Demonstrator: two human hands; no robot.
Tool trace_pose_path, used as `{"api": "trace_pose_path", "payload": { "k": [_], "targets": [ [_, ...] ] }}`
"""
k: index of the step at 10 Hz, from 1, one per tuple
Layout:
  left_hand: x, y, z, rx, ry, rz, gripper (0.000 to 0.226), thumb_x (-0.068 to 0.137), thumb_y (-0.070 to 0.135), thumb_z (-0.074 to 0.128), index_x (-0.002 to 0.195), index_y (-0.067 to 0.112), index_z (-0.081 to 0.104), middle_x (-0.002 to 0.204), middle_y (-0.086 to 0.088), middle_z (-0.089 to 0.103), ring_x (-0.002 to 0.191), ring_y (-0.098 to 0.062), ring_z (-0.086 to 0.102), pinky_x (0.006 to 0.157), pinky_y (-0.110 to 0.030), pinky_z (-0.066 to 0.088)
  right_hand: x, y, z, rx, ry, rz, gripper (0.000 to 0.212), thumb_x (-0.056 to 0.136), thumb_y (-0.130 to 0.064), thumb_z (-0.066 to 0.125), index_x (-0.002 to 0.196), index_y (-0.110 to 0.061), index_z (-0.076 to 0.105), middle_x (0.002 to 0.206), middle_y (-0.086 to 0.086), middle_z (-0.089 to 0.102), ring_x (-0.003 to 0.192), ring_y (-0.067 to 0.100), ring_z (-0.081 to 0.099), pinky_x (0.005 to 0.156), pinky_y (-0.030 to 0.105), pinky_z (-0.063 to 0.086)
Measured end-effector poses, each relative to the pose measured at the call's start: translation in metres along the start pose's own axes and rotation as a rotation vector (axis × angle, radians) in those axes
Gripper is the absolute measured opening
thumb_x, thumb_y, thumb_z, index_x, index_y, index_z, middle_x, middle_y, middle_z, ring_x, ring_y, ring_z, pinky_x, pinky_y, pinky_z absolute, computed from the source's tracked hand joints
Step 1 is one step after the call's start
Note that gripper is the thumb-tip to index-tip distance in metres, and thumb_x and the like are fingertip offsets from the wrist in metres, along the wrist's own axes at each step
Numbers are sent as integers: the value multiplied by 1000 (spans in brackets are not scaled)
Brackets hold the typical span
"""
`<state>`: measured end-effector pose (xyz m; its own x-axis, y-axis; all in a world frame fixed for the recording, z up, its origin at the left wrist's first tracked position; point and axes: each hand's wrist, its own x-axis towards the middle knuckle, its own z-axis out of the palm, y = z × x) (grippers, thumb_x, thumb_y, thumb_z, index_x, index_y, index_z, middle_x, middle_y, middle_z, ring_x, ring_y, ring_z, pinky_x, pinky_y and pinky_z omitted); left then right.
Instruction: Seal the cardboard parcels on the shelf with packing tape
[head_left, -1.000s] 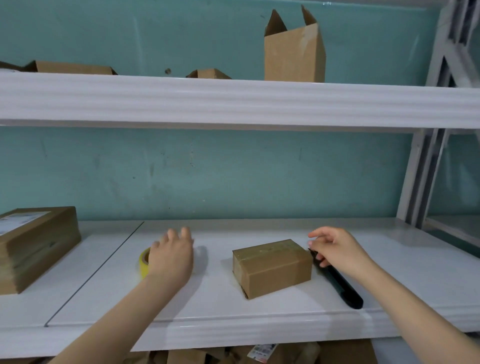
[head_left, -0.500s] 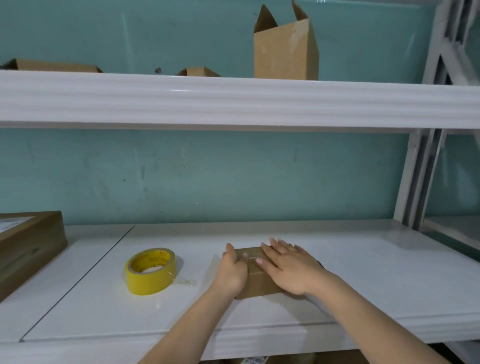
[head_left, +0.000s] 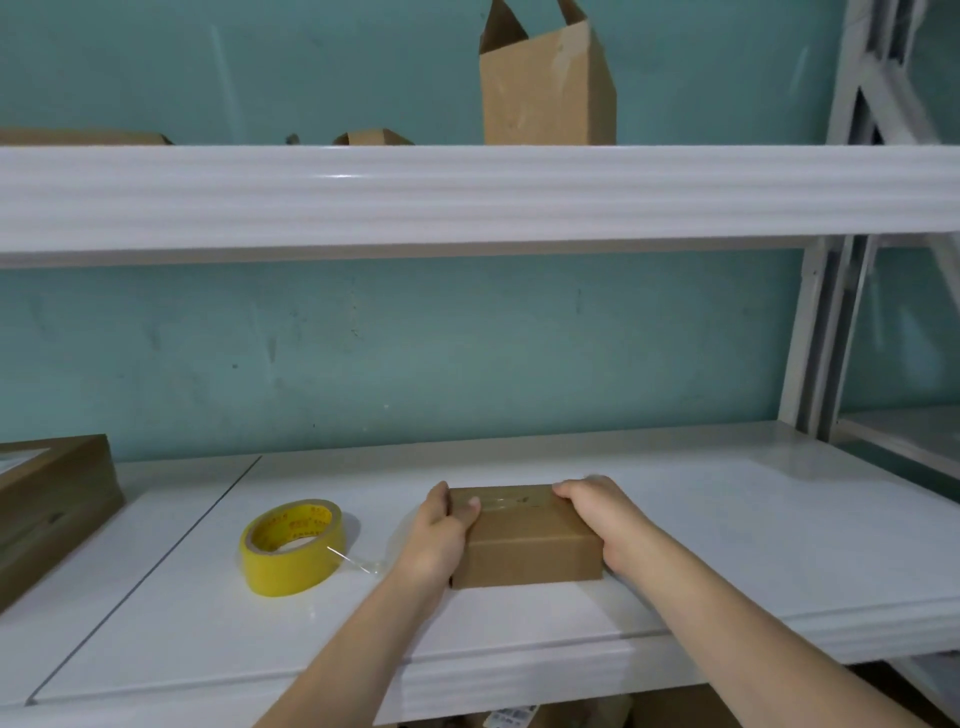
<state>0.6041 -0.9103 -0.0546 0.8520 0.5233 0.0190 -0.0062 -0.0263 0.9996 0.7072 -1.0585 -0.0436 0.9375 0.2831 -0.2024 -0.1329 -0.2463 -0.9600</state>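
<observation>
- Left hand (head_left: 441, 535) clamps the left end of the small parcel (head_left: 530, 540), thumb on top; right hand (head_left: 602, 519) curls round the right end.
- The parcel sits on the lower shelf (head_left: 727, 545), near the front.
- Yellow tape roll (head_left: 291, 545) lies just left, apart.
- Bigger box (head_left: 52, 509) at far left.
- Up top, an open carton (head_left: 545, 88) stands on the upper shelf (head_left: 467, 192).

Scuffed teal wall (head_left: 467, 353) behind white two-tier shelving (head_left: 467, 192); pale metal upright (head_left: 818, 338) at right.

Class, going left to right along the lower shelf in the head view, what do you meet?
large brown box → yellow tape roll → left hand → small parcel → right hand
</observation>
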Motion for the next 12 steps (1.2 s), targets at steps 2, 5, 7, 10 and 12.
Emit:
{"api": "trace_pose_path", "payload": {
  "k": [2, 5, 7, 10, 12],
  "targets": [
    [-1, 7, -10, -103, 113, 331, 49, 96, 5, 45, 142, 13, 32, 140, -7, 46, 131, -15, 42, 96, -13, 31, -31, -30, -2, 404, -169, 114, 12, 69, -25, 68, 66, -13, 65, 74, 12, 68, 67, 27, 64, 71, 35, 52],
    [1, 48, -9, -360, 62, -15, 33, 86, 42, 60, 93, 11, 62, 90, -8, 64, 78, -21, 60, 69, -33, 45, -59, -40, 33, -773, 556, -1263, 100, 46, -36, 89, 132, -10, 45, 118, 3, 67, 103, 18, 64, 90, 25, 38],
    [4, 38, -11, -516, -137, -147, 44, 78, 29, 65, 112, 2, 65, 104, -19, 70, 84, -30, 68, 73, -39, 56, -57, -15, 38, -166, -139, -922, 62, 67, -34, 72, 124, -37, 48, 134, -20, 46, 126, -4, 42, 106, 14, 30],
    [15, 9, -8, -37, -3, -98, 26, 91, -3, 38, 108, -3, 58, 101, -21, 68, 87, -33, 65, 76, -38, 54, -26, 5, 49, -107, -124, -430, 38, 92, -7, 52, 130, -7, 52, 128, 2, 57, 111, 14, 55, 93, 20, 41],
    [4, 20, -10, -53, 68, -37, 37, 96, 7, 41, 133, 3, 42, 135, -15, 51, 117, -31, 54, 91, -35, 46, -29, -4, 49, -64, -62, -482, 36, 93, -8, 50, 129, -11, 51, 129, -3, 55, 113, 12, 55, 97, 25, 42]
  ]
}}
